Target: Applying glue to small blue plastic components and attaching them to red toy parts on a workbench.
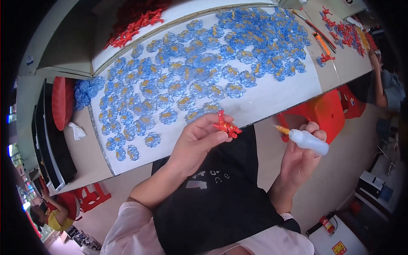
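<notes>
My left hand [196, 142] pinches a small red plastic figure [226, 126] with yellow marks, just below the table's near edge. A white squeeze bottle [309, 140] with an orange nozzle sits in my right hand [299, 159]; the nozzle tip points left toward the red figure, a short gap away. Above both hands, a white board [272, 100] holds several blue translucent flower-shaped pieces [182, 80] with yellow centres.
A heap of red plastic pieces [136, 25] lies at the board's far left corner, and more red pieces [348, 34] at the far right. Red plastic stools [325, 112] stand under the table. Another person's arm [378, 80] shows at right; a seated person [53, 216] at lower left.
</notes>
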